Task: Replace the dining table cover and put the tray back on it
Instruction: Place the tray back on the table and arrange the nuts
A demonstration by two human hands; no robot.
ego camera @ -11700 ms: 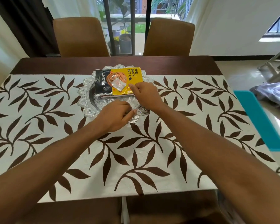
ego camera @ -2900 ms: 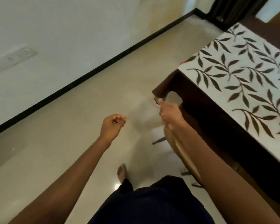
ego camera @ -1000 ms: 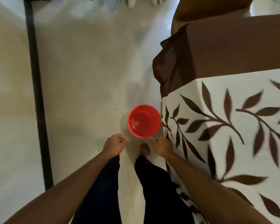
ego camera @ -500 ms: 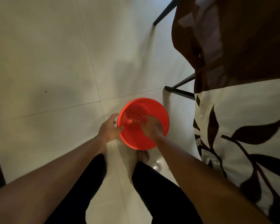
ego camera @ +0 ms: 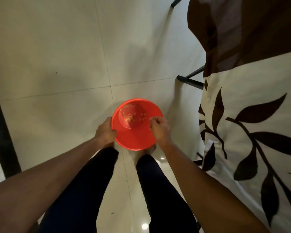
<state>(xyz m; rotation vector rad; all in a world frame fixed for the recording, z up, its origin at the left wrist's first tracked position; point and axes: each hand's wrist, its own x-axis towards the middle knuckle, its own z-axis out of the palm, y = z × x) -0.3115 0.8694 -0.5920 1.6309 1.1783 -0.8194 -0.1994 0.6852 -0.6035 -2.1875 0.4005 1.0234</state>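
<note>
Cover, cream with dark brown leaf print, lies on the surface to the right of the red bowl and hangs over the edge nearest it. A plain brown cloth shows at the far end of the cover, up and to the right of the bowl, draped in folds over the corner. Dark metal frame bars run under the surface, up and to the right of the bowl. No tray is in view.

Red bowl is low, in front of the person, over the pale tiled floor. Small pale pieces lie scattered in its bottom; their kind cannot be made out. Whether the bowl rests on the floor or is lifted cannot be determined.

Hands are apart, one at each side of the bowl. Left hand grips the bowl's left rim, fingers curled round it. Right hand is at the bowl's right rim with fingers curled and fingertips drawn together; whether it holds the rim, a piece or nothing cannot be told.

Legs in dark trousers stand directly below the bowl, with part of a bare foot showing just under its near edge. A black strip crosses the floor well to the left of the bowl.
</note>
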